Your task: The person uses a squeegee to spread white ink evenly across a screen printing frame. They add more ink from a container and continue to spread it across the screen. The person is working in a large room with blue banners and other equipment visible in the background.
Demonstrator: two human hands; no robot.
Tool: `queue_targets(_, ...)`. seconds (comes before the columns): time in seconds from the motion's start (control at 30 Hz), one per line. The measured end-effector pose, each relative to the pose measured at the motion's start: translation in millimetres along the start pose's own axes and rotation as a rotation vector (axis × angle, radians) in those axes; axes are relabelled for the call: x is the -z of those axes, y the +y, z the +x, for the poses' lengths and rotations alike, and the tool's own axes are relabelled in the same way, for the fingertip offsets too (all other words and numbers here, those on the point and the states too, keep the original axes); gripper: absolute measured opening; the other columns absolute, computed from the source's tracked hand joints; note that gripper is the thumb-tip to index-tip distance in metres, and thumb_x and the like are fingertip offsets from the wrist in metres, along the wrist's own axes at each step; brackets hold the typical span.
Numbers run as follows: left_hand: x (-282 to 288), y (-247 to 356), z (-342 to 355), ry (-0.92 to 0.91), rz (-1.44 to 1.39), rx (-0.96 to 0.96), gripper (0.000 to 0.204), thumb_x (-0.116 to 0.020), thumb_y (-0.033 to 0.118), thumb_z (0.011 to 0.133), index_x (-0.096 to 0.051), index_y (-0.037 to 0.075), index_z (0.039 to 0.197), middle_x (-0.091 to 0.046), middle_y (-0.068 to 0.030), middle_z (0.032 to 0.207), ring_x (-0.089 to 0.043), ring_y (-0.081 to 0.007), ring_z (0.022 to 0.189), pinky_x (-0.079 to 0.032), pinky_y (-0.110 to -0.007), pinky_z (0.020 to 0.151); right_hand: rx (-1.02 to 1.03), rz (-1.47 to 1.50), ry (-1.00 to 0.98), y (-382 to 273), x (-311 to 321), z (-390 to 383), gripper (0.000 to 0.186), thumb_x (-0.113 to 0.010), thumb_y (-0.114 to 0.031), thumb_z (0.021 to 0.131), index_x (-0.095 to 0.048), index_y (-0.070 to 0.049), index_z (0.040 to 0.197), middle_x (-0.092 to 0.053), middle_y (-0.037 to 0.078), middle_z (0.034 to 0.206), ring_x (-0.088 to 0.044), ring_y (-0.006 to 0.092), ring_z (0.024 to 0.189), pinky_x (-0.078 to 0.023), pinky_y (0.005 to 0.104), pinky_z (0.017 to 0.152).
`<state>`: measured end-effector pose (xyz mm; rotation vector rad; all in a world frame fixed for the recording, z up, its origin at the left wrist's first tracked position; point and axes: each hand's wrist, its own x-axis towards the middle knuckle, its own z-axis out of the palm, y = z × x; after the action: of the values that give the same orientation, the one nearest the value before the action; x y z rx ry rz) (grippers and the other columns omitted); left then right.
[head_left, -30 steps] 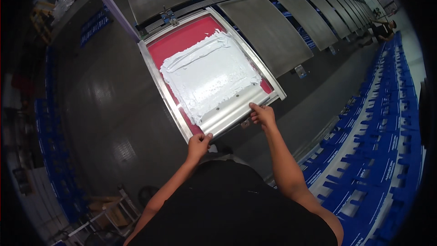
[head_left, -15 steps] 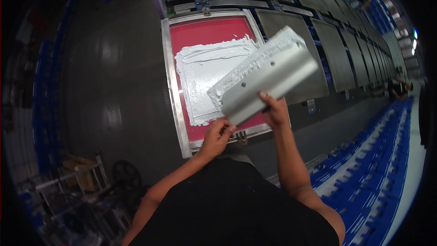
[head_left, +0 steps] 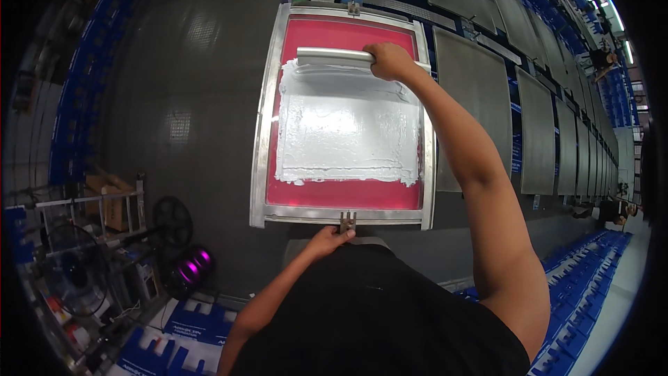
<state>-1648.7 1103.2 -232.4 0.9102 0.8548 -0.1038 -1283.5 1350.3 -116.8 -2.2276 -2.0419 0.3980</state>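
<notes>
A metal-framed printing screen [head_left: 268,132] with pink mesh lies in front of me, its middle coated in white ink [head_left: 344,129]. My right hand [head_left: 390,60] reaches to the far end of the screen and grips a long metal squeegee [head_left: 334,56] resting across the top edge of the ink. My left hand [head_left: 328,240] holds the small metal handle [head_left: 347,221] at the near edge of the frame. My black shirt fills the lower middle of the view.
A row of grey platens [head_left: 539,125] runs off to the right, edged by blue racks [head_left: 591,271]. At left stand a cart with boxes [head_left: 104,202], a black wheel [head_left: 172,219] and a purple-lit device [head_left: 191,268]. Another person [head_left: 602,59] is far off.
The squeegee, held up tilted above the screen half a second ago, now sits on the mesh at the far end. My left hand moved to the frame's near handle.
</notes>
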Motion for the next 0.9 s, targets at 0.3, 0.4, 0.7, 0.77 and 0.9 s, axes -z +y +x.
queue_targets(0.3, 0, -4, 12, -0.1, -0.475, 0.067, 0.04, -0.068, 0.027, 0.09, -0.063, -0.008, 0.111, -0.066, -0.0118, 0.116, -0.061, -0.0156, 0.1, -0.045, -0.029, 0.091, -0.021, -0.009, -0.129, -12, -13, 8, 0.042, -0.055, -0.001, 0.068, -0.067, -0.011, 0.107, -0.069, 0.016, 0.096, -0.065, 0.0335, 0.095, -0.051, 0.0425, 0.083)
queue_targets(0.4, 7, -12, 17, -0.123, -0.423, 0.101, 0.042, -0.069, 0.028, 0.089, -0.063, -0.008, 0.111, -0.066, -0.0114, 0.115, -0.06, -0.015, 0.101, -0.045, -0.029, 0.092, -0.016, -0.008, -0.131, -25, -18, -19, 0.039, -0.054, 0.0, 0.068, -0.067, -0.01, 0.103, -0.069, 0.016, 0.093, -0.065, 0.0336, 0.093, -0.051, 0.0429, 0.082)
queue_targets(0.7, 23, -11, 18, -0.271, -0.305, 0.124, 0.041, -0.075, 0.037, 0.083, -0.071, 0.001, 0.102, -0.068, -0.0053, 0.096, -0.062, -0.014, 0.089, -0.048, -0.027, 0.083, 0.059, 0.029, 0.008, -114, -79, -225, 0.041, -0.059, 0.001, 0.069, -0.06, -0.006, 0.109, -0.065, 0.01, 0.094, -0.059, 0.0302, 0.089, -0.043, 0.0416, 0.078)
queue_targets(0.77, 30, -23, 30, -0.291, -0.117, 0.15, 0.045, -0.075, 0.045, 0.08, -0.072, 0.003, 0.098, -0.067, -0.0046, 0.091, -0.062, -0.0142, 0.086, -0.048, -0.027, 0.079, 0.043, 0.078, 0.019, -134, -62, -243, 0.045, -0.061, 0.001, 0.064, -0.06, -0.006, 0.108, -0.066, 0.01, 0.096, -0.059, 0.0304, 0.088, -0.043, 0.0421, 0.079)
queue_targets(0.9, 34, -19, 26, -0.272, -0.013, 0.153, 0.051, -0.074, 0.054, 0.076, -0.073, 0.006, 0.091, -0.067, -0.0045, 0.086, -0.062, -0.0145, 0.082, -0.048, -0.028, 0.077, 0.075, 0.136, 0.245, -115, -37, -222, 0.046, -0.062, 0.004, 0.059, -0.063, -0.007, 0.104, -0.067, 0.012, 0.096, -0.061, 0.0338, 0.09, -0.046, 0.0463, 0.082)
